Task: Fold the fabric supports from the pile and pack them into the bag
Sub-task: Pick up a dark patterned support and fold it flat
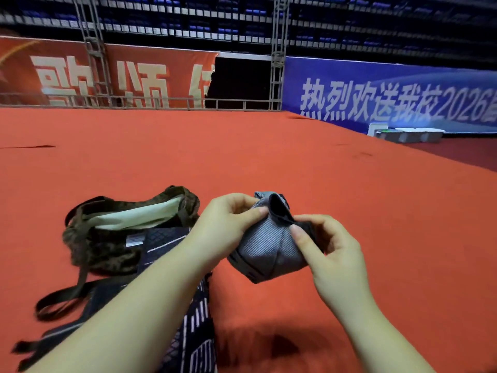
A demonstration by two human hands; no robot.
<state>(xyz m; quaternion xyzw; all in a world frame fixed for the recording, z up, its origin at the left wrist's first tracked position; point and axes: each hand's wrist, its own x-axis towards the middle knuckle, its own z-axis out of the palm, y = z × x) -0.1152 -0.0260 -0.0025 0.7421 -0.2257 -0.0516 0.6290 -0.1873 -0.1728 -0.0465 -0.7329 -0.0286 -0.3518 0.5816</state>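
Both forearms reach in from six o'clock, and between them lies the pile: dark patterned cloth with pale dashes and a diamond weave, running from the bottom edge up toward the bag. At centre, held above the red carpet, the left hand and right hand each pinch a grey fabric support. The left grip has thumb and fingers clenched on the ribbed grey knit at its ten o'clock side; the right grip nips the black cuff at two o'clock. The support is soft and stretchy, bunched into a rounded bundle with dark banded trim along its lower edge.

At nine o'clock from the hands sits the bag, a floppy brown mottled one with a pale lining, mouth open, straps trailing toward seven o'clock.

My worry: the elastic knit looks springy, so the fold could pop open once either pinch loosens. The slack bag mouth may also sag shut and catch the bundle.
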